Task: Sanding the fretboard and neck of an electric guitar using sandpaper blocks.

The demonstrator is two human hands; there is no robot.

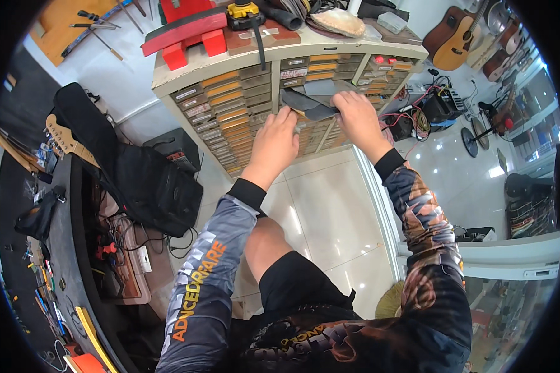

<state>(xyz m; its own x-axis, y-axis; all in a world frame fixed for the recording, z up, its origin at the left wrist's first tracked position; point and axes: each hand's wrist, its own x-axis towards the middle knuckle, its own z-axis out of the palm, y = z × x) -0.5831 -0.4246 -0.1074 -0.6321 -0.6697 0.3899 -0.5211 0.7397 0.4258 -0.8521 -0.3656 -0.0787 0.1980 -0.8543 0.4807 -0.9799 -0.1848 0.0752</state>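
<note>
Left hand (274, 144), bare below a black cuff, pinches the lower left edge of a thin, dark grey, flexible sheet (310, 107), though its exact finger placement is partly hidden. Right hand (359, 121), also bare, grips the sheet's right end with bent fingers; its thumb is hard to make out. Between the two hands, the sheet is held up, slightly curved, in front of a wide cream-coloured cabinet (230, 61) filled with rows of small brown and orange drawers (225, 93). Just behind the sheet, a flat, lighter grey piece (319, 87) shows. On the cabinet top, at left, sit red block-shaped supports (214, 42) and a yellow-and-black tool (242, 11). To the left, a black padded guitar bag (152, 186) stands near a pale wooden guitar headstock (61, 135); at upper right hangs a tan acoustic guitar (452, 42).
</note>
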